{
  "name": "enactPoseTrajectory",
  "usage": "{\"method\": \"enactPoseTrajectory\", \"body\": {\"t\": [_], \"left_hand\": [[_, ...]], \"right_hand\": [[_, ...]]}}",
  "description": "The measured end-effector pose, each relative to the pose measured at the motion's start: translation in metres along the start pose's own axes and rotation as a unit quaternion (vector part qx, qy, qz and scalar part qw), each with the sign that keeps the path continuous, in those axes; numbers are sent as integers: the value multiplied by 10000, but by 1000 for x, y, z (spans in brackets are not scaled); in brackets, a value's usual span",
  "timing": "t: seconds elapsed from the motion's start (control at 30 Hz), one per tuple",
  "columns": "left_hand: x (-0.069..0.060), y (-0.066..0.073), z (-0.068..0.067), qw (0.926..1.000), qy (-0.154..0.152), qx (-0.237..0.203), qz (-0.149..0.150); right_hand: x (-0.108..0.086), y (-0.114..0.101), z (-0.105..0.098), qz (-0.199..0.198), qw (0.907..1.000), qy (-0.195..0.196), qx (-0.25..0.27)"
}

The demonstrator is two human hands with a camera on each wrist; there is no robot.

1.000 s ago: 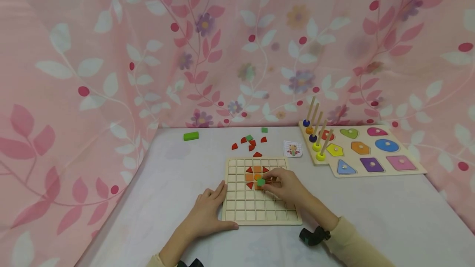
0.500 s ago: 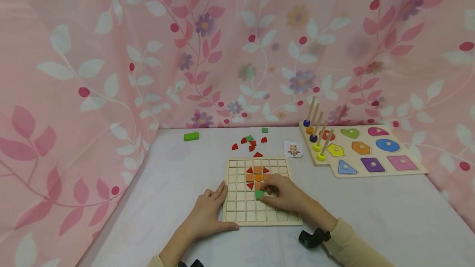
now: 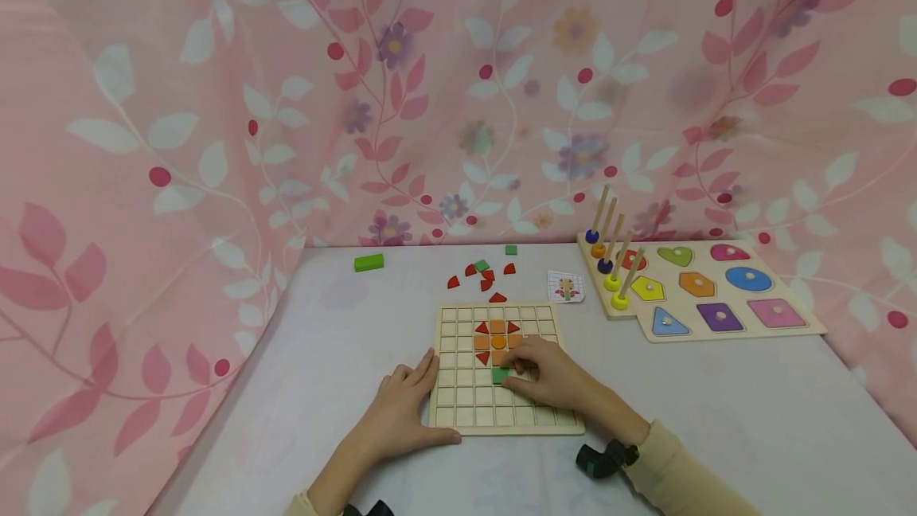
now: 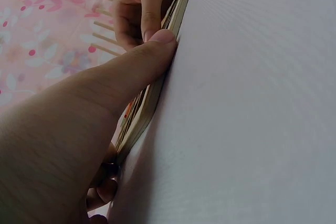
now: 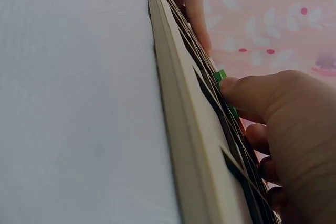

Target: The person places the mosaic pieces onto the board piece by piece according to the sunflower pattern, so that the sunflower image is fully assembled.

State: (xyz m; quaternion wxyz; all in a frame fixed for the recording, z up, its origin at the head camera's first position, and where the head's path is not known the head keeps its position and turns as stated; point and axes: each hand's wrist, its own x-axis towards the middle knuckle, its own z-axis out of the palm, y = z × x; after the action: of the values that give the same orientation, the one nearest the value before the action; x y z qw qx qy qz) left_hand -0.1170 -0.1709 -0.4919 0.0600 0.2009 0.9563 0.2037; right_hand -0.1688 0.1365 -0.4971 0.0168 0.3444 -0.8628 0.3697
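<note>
A wooden grid board lies on the table. In its middle sit an orange round piece, orange squares around it, and red triangles. My right hand pinches a green square tile by its right side, just below the orange squares. In the right wrist view the thumb touches the green tile, which stands a little above the grid; the other fingers are partly hidden. My left hand rests on the board's front left corner, thumb along the front edge, fingers against the left side.
Red quarter-circle pieces and green squares lie behind the board, near a picture card. At the far left is a green block. A peg-and-shape puzzle board stands at the right, its rods upright.
My right hand has brought the green square tile toward me and down onto the grid, below the orange squares. It has barely moved in the last half second. My left hand has stayed in place.
</note>
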Motion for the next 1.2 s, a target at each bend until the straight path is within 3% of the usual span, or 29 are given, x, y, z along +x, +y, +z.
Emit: {"method": "enactPoseTrajectory", "body": {"t": [0.5,1.2], "left_hand": [[0,0,0,10000,-31,27,-32],[2,2,-2,9999,-107,1,-97]], "right_hand": [[1,-1,2,193,9998,11,91],[2,3,2,87,9998,60,190]]}}
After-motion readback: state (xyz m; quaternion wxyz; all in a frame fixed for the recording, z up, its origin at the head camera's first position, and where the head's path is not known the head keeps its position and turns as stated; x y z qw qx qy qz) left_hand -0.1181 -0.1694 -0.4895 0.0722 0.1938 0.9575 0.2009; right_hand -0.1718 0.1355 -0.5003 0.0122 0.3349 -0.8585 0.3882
